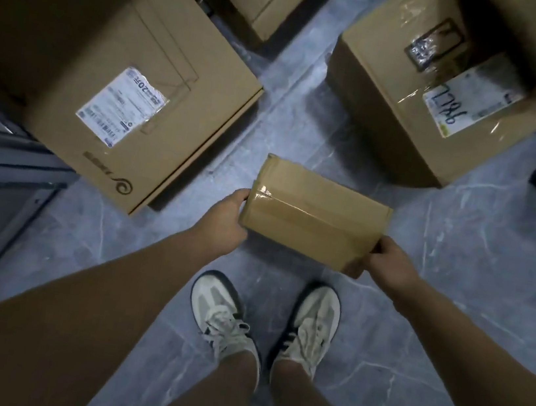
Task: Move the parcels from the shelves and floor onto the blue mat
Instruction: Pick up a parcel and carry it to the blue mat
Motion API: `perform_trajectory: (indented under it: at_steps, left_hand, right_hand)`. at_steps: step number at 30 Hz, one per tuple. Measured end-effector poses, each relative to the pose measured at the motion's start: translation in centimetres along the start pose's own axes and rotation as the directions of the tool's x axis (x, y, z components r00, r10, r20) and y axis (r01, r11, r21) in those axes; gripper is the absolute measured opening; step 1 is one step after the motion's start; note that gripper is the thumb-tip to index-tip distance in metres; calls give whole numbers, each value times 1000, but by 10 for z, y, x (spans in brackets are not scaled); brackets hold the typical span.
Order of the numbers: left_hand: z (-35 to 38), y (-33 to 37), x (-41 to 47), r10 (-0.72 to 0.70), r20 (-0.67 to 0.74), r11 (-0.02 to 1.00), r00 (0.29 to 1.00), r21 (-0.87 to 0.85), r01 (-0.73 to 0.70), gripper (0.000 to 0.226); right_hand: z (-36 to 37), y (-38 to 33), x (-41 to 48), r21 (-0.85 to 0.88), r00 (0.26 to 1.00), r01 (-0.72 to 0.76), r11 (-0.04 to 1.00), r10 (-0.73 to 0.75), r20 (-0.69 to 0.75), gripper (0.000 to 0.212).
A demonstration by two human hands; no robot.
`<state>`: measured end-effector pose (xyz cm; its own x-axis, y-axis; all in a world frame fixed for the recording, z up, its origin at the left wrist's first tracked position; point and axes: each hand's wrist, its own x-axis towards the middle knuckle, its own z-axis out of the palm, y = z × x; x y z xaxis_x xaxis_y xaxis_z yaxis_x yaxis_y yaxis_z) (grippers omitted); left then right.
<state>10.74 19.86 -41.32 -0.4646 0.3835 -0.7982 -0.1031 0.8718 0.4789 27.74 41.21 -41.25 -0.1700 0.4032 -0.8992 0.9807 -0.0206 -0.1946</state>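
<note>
Brown and sealed with a strip of glossy clear tape, the small brown cardboard parcel [313, 216] sits between both hands over the grey marbled floor [460, 247], seemingly just clear of it, though a light touch cannot be ruled out. The left hand [222, 220] grips its left end, thumb on top and fingers curled underneath out of sight. The right hand [388, 264] pinches only the near right corner.

That corner hold is the weak point: if the contents are heavy or shift, the parcel could pivot and slide out, landing near the white laced sneakers [216, 312].

The lane is tight too. The large tan cardboard box with a white printed label [76, 38] juts in from the left, and the taped tan box marked in blue pen [412, 95] crowds the right, so a turn could clip a corner or catch a foot. The grey metal shelf frame [6, 166] is near the left leg. The blue mat is not in view, so the carry likely begins with a blind turn.
</note>
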Motion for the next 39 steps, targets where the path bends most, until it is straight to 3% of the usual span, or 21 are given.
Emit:
perform_trajectory:
  at_steps: [3,9,13,17,22,26,29,32,36,39]
  left_hand:
    - [4,7,-4,-5,-43,994,999,-107,1,59]
    - [-48,62,-68,69,-155,969,986,-223,-103,55]
    - [-121,130,-146,120,-226,953,967,-247,-176,64]
    - [-203,216,-252,209,-346,913,915,-265,-309,55]
    - [-278,286,-394,295,-530,861,795,-213,-461,54]
    - [-297,326,-480,326,-627,814,707,-195,-548,51]
    - [-303,344,-523,322,-703,794,634,-164,-586,51]
    - [-301,357,-557,329,-768,776,549,-110,-620,46]
    - [-289,356,-596,282,-849,775,446,-73,-628,44]
    - [-275,335,-624,216,-890,788,401,-84,-610,42]
  right_hand:
    - [2,-10,0,150,1000,-8,989,11,-23,40]
    - [-51,-68,-77,354,988,145,924,-116,-102,35]
    - [-120,-134,-175,337,966,258,906,-233,-113,46]
    - [-193,-200,-308,279,897,441,853,-403,-184,39]
    - [-254,-246,-454,252,829,559,790,-543,-137,62]
    - [-297,-263,-544,192,671,741,644,-726,-152,55]
    - [-329,-264,-587,245,571,815,525,-801,-180,53]
    - [-350,-260,-615,186,477,876,446,-859,-187,48]
    - [-351,-260,-641,-10,422,904,428,-893,-155,41]
    - [-329,-259,-661,25,383,924,382,-921,-64,41]
